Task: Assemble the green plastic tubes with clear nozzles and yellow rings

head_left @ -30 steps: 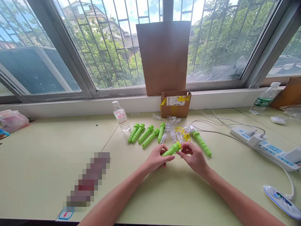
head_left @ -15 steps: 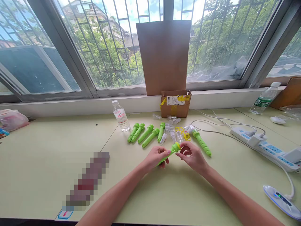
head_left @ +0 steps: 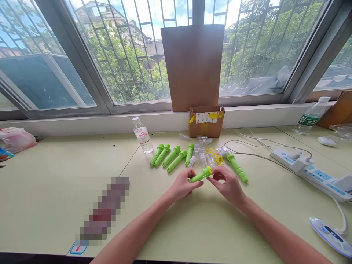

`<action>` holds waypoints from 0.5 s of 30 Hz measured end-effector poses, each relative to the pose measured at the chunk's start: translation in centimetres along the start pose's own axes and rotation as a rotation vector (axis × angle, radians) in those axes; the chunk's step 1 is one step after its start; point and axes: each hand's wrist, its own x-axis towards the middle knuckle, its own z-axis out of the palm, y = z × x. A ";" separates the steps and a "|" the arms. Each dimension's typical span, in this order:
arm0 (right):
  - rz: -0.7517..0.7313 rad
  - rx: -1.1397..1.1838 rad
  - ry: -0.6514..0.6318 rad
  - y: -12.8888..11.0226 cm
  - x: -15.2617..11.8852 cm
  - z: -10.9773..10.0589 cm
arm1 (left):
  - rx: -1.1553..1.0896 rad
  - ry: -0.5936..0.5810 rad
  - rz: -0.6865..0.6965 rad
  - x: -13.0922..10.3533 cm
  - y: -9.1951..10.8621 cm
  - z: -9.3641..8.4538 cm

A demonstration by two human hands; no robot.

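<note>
Grasping the tube in the fingers of the left hand; touching its yellow band with bent fingertips of the right hand, cannot tell whether pinching. Just beyond the fingertips, strewn with clear pieces and rings; farther beyond, backed by a box.

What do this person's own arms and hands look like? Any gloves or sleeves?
The left hand and right hand are ungloved, with five-fingered human shapes. No sleeves, watch or bracelet show on the left forearm or right forearm.
</note>
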 end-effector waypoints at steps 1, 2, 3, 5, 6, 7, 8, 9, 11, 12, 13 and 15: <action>0.006 -0.001 -0.005 0.0 0.0 0.0 | -0.015 -0.008 -0.026 0.0 0.0 0.0; 0.013 -0.001 -0.008 -0.1 0.0 0.0 | -0.027 -0.019 -0.052 0.0 0.0 0.0; 0.022 -0.003 -0.010 -0.1 0.1 0.0 | -0.036 -0.028 -0.072 0.0 0.1 0.0; 0.035 -0.009 -0.009 -0.3 0.1 0.0 | -0.054 -0.046 -0.094 0.0 0.2 0.0; 0.041 -0.015 -0.007 -0.3 0.2 0.0 | -0.066 -0.056 -0.100 0.1 0.2 0.0; 0.047 -0.022 -0.008 -0.4 0.2 0.0 | -0.077 -0.064 -0.105 0.1 0.2 0.0; 0.054 -0.028 -0.011 -0.4 0.2 0.0 | -0.086 -0.072 -0.109 0.1 0.2 0.0; 0.061 -0.035 -0.018 -0.4 0.3 0.0 | -0.093 -0.080 -0.113 0.2 0.1 0.0; 0.073 -0.048 -0.034 -0.2 0.3 0.0 | -0.102 -0.101 -0.113 0.2 -0.1 0.0; 0.077 -0.056 -0.045 0.0 0.3 -0.1 | -0.104 -0.115 -0.111 0.3 -0.2 0.0; 0.079 -0.062 -0.055 0.2 0.3 -0.1 | -0.106 -0.130 -0.109 0.3 -0.2 0.0; 0.081 -0.068 -0.073 0.4 0.3 -0.2 | -0.110 -0.150 -0.115 0.3 -0.3 0.0</action>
